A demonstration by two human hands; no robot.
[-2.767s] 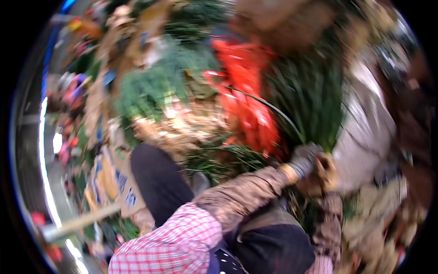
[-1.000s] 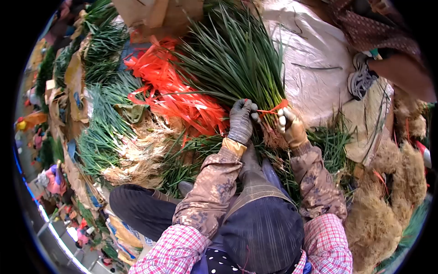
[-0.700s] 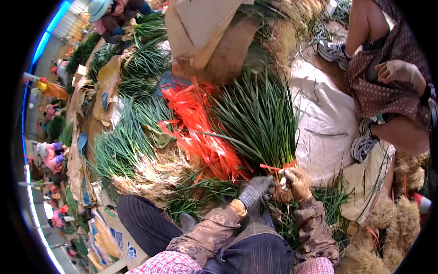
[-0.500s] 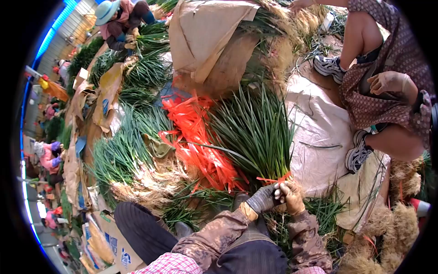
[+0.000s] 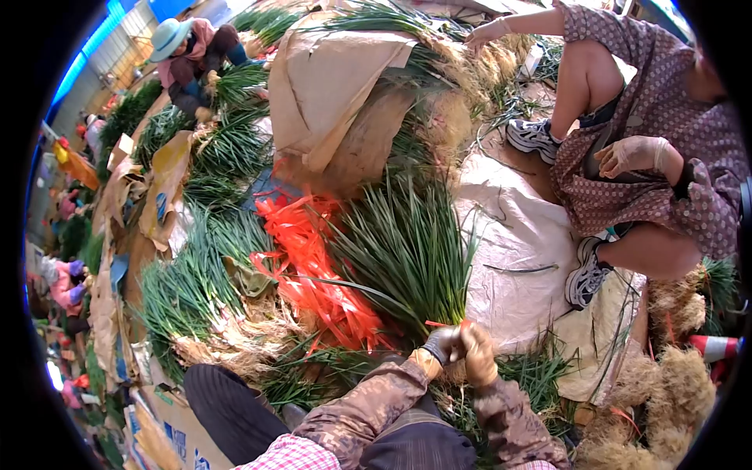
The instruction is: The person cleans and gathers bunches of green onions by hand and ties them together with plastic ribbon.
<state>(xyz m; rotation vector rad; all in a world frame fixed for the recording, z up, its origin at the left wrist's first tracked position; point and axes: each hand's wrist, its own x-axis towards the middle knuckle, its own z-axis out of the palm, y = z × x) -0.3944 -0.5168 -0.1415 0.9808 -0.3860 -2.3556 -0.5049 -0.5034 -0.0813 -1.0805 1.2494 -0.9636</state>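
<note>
A thick bunch of green onions [image 5: 407, 251] lies before me with its leaves fanned away and its base at my hands. Around that base runs a red plastic strip [image 5: 440, 323]. My left hand [image 5: 444, 345], in a grey-coated glove, is closed at the strip just below the band. Close against it, my right hand [image 5: 478, 352] in a tan glove is closed too, its fingertips pinched at the strip. My fingers hide the strip's ends and the root end of the bunch. A heap of loose red strips [image 5: 317, 274] lies left of the bunch.
More green onions with pale roots [image 5: 235, 329] lie at left. A brown sheet [image 5: 337, 86] covers a pile ahead. A co-worker [image 5: 627, 149] sits at right beside a white sheet [image 5: 501, 235]. Another person [image 5: 192, 63] handles onions far left. Root bundles [image 5: 666, 399] stand lower right.
The whole view has shifted, so the scene sits further left. My hands stay at the base of the bunch and have drawn closer together, the right one turned more upright.
</note>
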